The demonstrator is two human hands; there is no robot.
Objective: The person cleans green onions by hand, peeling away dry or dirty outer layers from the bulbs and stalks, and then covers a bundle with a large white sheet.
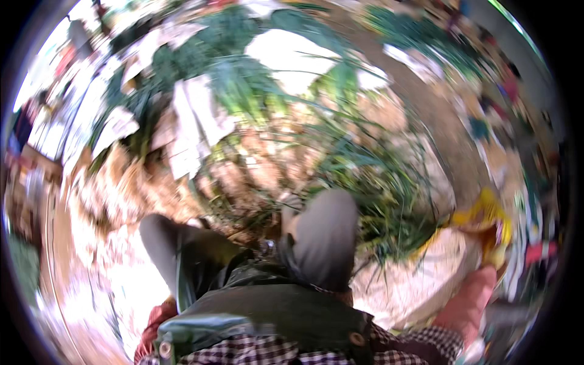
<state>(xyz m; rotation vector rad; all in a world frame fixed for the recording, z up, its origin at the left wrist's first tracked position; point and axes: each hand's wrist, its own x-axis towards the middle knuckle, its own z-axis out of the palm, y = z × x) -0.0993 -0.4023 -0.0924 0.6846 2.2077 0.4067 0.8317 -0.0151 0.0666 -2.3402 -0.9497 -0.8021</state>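
Observation:
My right arm, in a pink sleeve, reaches out to the far right. At its end my right hand (496, 258) is at a yellow plastic bag (483, 219), but blur hides its fingers. My left arm, in a reddish sleeve (159, 317), is down beside my hip at the lower left, with its hand out of sight. Loose green leaves (389, 201) lie in a heap to the right of my knees. Ahead of me lie bundles of long green onion-like stalks (243, 85), their pale, straw-coloured ends (261, 155) toward me.
Pale sacking (413, 280) lies under and beside the leaf heap. White sheets (198, 121) partly cover the bundles. A brown path (426, 91) runs along the right, with more green stalks (413, 36) beyond it. My bent knees (325, 237) are in the middle.

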